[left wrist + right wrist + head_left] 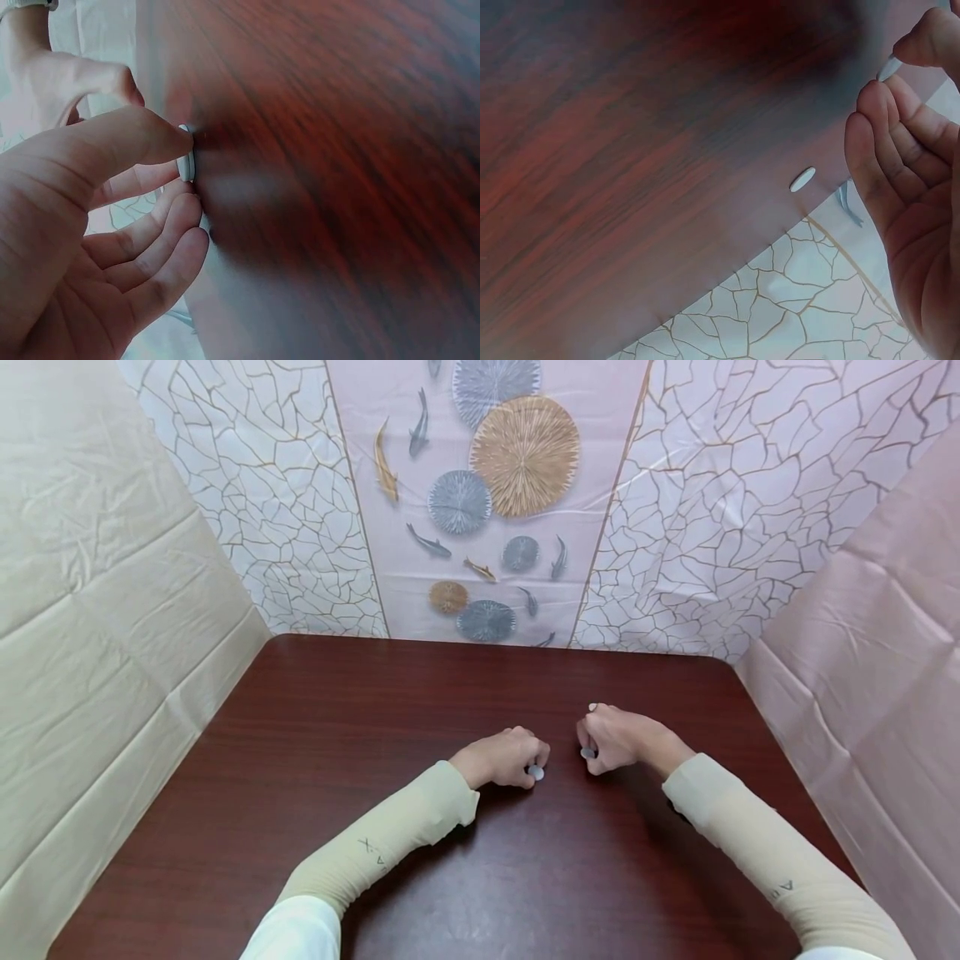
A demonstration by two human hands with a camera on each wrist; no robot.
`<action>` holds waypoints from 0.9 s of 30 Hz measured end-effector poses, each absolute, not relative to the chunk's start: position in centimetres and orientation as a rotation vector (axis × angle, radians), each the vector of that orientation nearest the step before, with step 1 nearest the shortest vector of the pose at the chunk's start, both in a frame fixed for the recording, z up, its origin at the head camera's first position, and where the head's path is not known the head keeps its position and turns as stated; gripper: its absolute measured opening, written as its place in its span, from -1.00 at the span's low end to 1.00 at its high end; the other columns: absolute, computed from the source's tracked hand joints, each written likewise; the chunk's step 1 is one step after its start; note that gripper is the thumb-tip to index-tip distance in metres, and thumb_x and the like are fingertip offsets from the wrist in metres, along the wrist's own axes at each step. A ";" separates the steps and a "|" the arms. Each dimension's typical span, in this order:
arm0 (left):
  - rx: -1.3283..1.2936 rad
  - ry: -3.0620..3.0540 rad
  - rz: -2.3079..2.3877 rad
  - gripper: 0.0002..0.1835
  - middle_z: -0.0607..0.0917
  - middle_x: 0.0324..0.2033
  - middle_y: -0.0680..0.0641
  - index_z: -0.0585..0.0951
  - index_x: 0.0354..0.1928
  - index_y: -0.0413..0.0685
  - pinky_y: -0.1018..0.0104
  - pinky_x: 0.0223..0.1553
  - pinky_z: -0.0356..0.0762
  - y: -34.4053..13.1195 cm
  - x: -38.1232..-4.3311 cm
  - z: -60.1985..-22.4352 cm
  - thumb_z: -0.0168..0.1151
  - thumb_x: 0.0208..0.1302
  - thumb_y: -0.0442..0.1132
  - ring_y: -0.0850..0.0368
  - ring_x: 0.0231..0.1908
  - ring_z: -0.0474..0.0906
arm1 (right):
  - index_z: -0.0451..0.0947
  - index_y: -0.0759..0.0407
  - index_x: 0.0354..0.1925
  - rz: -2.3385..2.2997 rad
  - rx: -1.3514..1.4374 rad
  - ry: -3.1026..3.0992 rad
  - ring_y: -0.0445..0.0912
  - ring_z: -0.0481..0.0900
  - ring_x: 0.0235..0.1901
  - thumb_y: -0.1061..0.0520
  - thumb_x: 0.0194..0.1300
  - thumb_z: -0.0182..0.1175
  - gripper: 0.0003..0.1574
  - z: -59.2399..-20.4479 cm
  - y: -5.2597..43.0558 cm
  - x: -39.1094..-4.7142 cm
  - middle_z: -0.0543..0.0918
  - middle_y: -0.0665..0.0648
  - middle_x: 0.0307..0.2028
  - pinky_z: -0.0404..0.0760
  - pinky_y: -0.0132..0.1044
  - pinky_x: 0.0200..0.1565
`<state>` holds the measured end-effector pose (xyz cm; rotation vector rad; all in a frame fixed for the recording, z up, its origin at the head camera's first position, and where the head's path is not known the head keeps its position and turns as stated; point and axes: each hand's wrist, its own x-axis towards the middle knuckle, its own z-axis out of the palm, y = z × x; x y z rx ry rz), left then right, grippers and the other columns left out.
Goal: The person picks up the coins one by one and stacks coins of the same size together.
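Note:
My left hand [504,757] pinches a small white disc [536,772] between thumb and index finger, low over the brown table [480,877]. In the left wrist view this disc [187,154] stands nearly on edge at the tabletop, with the other fingers curled loosely below it. To the right, my right hand [617,739] pinches another small white disc [588,752] by its edge; the right wrist view shows that disc [889,68] between thumb and fingertips. A third white disc [802,179] lies flat on the table, just beyond the right hand's knuckles in the head view.
A patterned cloth wall [480,568] with fish and round motifs rises at the table's far edge. Plain cloth walls stand along the left side [112,610] and the right side [862,693]. Both forearms reach in from the near edge in pale sleeves [382,835].

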<state>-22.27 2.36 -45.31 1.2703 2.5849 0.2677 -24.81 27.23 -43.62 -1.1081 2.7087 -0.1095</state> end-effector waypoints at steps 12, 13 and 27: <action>1.260 2.586 0.291 -0.87 0.68 -0.30 0.09 0.67 -0.18 0.02 0.46 -0.21 0.44 2.3 -22.3 -45.4 0.45 0.30 -0.23 0.24 -0.27 0.52 | 0.57 0.04 -0.49 -0.175 -1.141 2.687 -0.39 0.39 -0.63 0.18 0.04 0.36 -0.87 -44.0 28.0 -23.0 0.52 -0.19 -0.64 0.43 -0.48 -0.49; 1.259 2.587 0.294 -0.87 0.68 -0.30 0.10 0.67 -0.18 0.03 0.45 -0.21 0.44 2.3 -22.3 -45.4 0.45 0.30 -0.22 0.24 -0.27 0.52 | 0.57 0.03 -0.49 -0.173 -1.143 2.694 -0.40 0.40 -0.62 0.17 0.03 0.37 -0.87 -44.0 28.2 -22.9 0.54 -0.19 -0.63 0.45 -0.48 -0.49; 1.222 2.551 0.316 -0.88 0.66 -0.26 0.08 0.64 -0.13 0.02 0.46 -0.25 0.44 2.2 -22.2 -45.5 0.40 0.39 -0.21 0.25 -0.28 0.51 | 0.57 0.06 -0.45 -0.224 -1.115 2.680 -0.39 0.42 -0.61 0.19 0.02 0.41 -0.84 -44.2 29.7 -21.6 0.59 -0.12 -0.57 0.48 -0.46 -0.47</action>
